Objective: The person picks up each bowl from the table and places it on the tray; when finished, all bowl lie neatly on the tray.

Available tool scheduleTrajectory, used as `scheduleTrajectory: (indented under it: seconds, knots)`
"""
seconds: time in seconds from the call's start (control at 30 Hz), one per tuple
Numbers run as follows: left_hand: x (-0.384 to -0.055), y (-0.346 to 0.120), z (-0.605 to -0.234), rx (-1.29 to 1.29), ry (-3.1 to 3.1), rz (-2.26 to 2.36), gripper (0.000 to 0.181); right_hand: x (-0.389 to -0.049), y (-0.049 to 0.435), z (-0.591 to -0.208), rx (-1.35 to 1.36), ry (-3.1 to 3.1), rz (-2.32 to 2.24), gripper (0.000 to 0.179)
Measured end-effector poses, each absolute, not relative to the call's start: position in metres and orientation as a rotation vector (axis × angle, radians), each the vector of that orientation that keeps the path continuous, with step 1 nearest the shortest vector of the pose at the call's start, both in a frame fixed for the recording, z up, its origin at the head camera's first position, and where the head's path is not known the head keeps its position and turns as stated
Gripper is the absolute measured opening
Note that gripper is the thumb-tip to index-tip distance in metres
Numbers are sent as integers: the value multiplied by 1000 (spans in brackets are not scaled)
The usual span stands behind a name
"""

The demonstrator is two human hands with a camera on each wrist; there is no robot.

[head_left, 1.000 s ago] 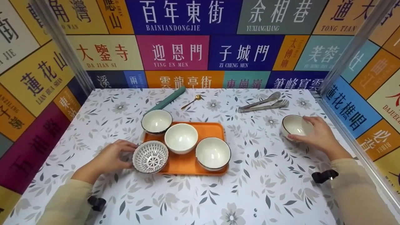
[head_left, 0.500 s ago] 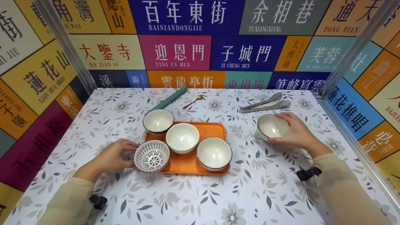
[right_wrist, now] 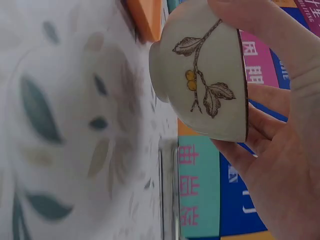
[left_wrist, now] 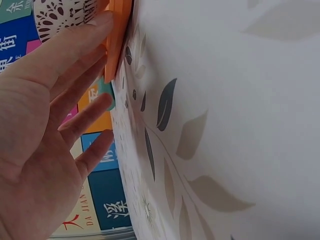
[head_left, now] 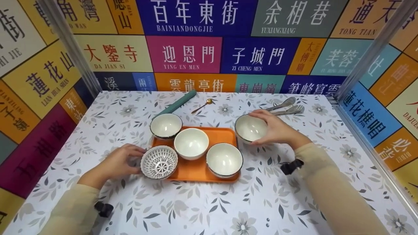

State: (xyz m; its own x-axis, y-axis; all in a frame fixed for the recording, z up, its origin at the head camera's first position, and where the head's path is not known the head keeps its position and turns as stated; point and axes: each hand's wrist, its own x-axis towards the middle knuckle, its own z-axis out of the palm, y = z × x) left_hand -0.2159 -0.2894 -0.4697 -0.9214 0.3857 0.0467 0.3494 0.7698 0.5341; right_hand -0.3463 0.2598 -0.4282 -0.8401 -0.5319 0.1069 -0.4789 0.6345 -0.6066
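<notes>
My right hand (head_left: 274, 129) grips a cream bowl (head_left: 249, 129) with a dark rim, thumb and fingers on opposite sides. In the right wrist view this bowl (right_wrist: 205, 75) shows a painted twig and is held above the tablecloth. It hangs just right of the orange tray's (head_left: 192, 174) back right corner. My left hand (head_left: 122, 163) lies at the tray's left edge, fingers extended, beside a bowl with a black-and-white pattern inside (head_left: 159, 163). In the left wrist view, the left thumb (left_wrist: 102, 22) overlaps the tray edge below that bowl.
Also on the tray are a back-left bowl (head_left: 166, 125), a middle bowl (head_left: 191, 143) and a front-right bowl (head_left: 224, 160). Behind stand a green stick (head_left: 178, 102), a small gold spoon (head_left: 204, 105) and metal tongs (head_left: 287, 106), partly hidden by the right hand.
My right hand has carried its bowl leftward from the table's right side to beside the tray's back right corner. The left hand and the other bowls have stayed in place.
</notes>
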Motion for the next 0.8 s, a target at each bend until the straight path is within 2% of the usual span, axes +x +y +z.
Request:
scheduleTrajectory:
  seconds: [0.47,0.8]
  knots:
    - [-219,-290,-471,679,2910,838,43,-374,204,-429,-1074,2663,-872,111]
    - [-221,-291,-470,661,2908,850,44,-382,183,-437,-1079,2612,-854,108]
